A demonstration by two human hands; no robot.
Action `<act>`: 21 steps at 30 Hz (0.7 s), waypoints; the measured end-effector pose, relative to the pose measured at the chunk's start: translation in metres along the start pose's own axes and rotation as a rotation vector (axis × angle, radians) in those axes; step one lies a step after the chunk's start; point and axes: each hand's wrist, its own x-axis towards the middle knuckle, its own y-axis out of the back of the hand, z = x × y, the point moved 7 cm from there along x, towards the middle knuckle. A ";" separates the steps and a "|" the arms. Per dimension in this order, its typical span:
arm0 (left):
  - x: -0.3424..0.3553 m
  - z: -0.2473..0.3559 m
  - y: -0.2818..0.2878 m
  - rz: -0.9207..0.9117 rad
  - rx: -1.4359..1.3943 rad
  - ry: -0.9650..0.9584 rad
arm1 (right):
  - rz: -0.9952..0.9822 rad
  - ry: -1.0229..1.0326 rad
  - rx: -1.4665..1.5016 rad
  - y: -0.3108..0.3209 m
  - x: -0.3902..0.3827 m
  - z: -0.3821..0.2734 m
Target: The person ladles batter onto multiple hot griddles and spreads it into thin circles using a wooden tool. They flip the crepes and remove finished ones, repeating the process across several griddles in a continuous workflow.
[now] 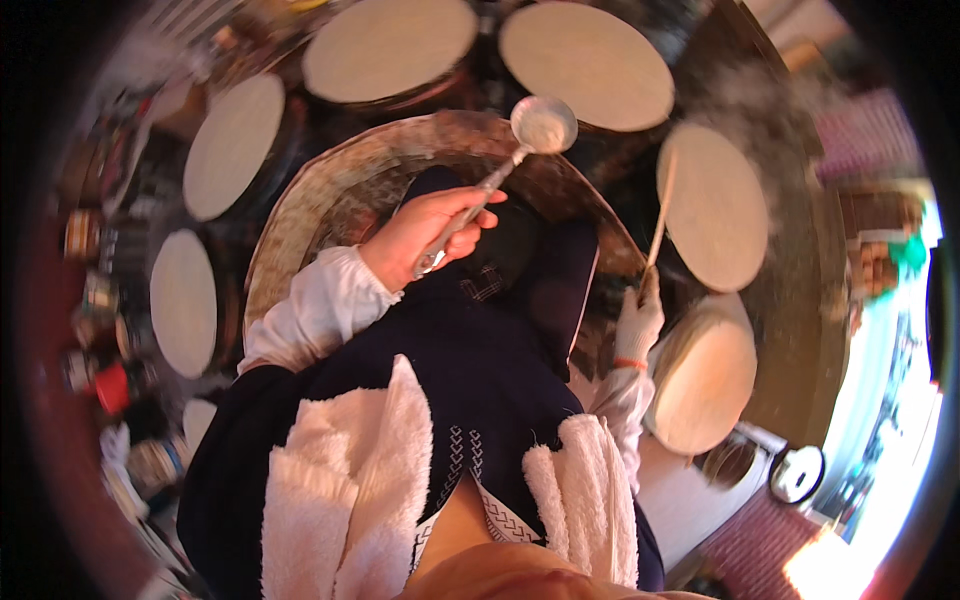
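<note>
My left hand (425, 228), its sleeve white, is closed round the handle of a metal ladle (543, 125). The round bowl points away from me and has some whitish stuff in it. To the right, my right hand (638, 322) wears a pale knit glove with an orange band at the wrist. It grips a long thin wooden stick (661, 212), whose far end lies over the edge of a pale round pancake (718, 222). Just beyond that hand is another pancake (705, 392), yellower, with a second layer showing behind its top edge.
More pale pancakes (585, 64) ring me at the front and left on dark round griddles. A curved, worn rim (330, 165) runs close round my legs. Steam (765, 100) rises at the right. Jars and a red container (113, 387) stand at far left, a pot (730, 462) at lower right.
</note>
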 end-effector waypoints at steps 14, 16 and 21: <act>-0.095 -0.013 0.132 0.267 -0.148 -0.458 | -1.213 -0.206 0.696 -0.163 -0.058 -0.291; -0.108 -0.011 0.153 0.318 -0.182 -0.526 | -1.207 -0.173 0.583 -0.186 -0.042 -0.300; -0.149 0.011 0.184 0.551 -0.233 -0.655 | -1.148 -0.113 0.441 -0.243 0.011 -0.312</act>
